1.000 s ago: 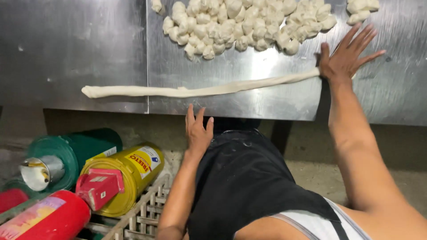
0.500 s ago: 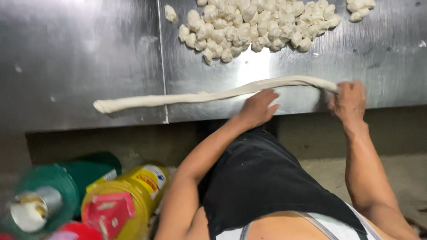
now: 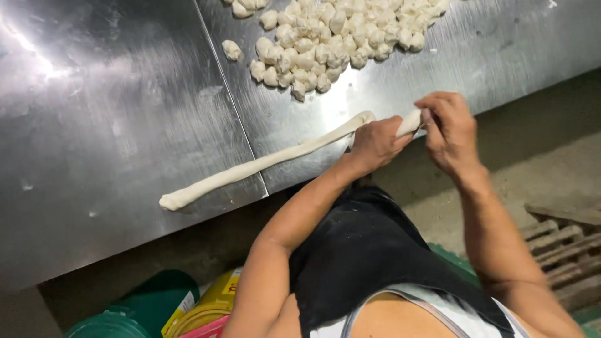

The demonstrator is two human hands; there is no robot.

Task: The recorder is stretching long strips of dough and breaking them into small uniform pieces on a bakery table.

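Steel table [image 3: 113, 125], seen from above. Dough rope [image 3: 263, 164] lies across it, running from a blunt end at 8 o'clock up toward 2 o'clock, crossing the seam between two table sheets.

Left hand [image 3: 375, 143] grasps the rope near its upper end, fingers curled around it at the table's edge. Right hand [image 3: 449, 130] sits just beside it at 3 o'clock, pinching the rope's tip between thumb and fingers; the tip is lifted clear of the table. Both hands touch the dough, close together.

Pile of dough pieces [image 3: 332, 37] at 12 o'clock, well apart from the rope; one stray piece [image 3: 231, 49] to its left.

Black apron [image 3: 369, 250] below the hands. Green can [image 3: 138, 310] and yellow can [image 3: 206, 307] on the floor at 7 o'clock. Wooden pallet [image 3: 563, 250] at 4 o'clock.
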